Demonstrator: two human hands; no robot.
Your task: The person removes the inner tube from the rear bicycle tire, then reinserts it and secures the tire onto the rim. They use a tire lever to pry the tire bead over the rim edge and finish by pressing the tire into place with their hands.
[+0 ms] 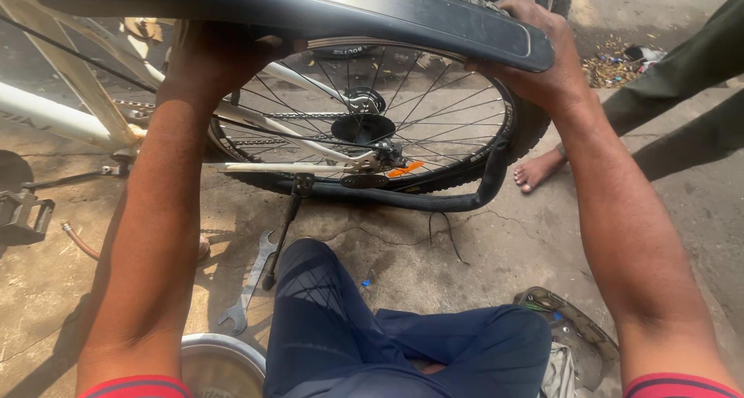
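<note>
A white bicycle's rear wheel (pixel 372 119) stands in front of me with its black tyre (pixel 325 9) pulled up off the rim near the camera. My left hand (pixel 209 57) grips the tyre's underside at the left, partly hidden behind it. My right hand (pixel 546 57) clasps the tyre's right end, fingers curled over the tread. A black inner tube (pixel 434 200) hangs loose below the rim, sagging toward the ground. The white frame (pixel 62 115) runs off to the left.
A steel spanner (pixel 249 286) lies on the concrete beside the kickstand (pixel 283 231). A metal bowl (pixel 221 363) sits by my blue-trousered leg (pixel 349 328). Another person's bare foot (pixel 539 169) and green trouser leg (pixel 682 72) stand at right. A pedal (pixel 23 212) is at left.
</note>
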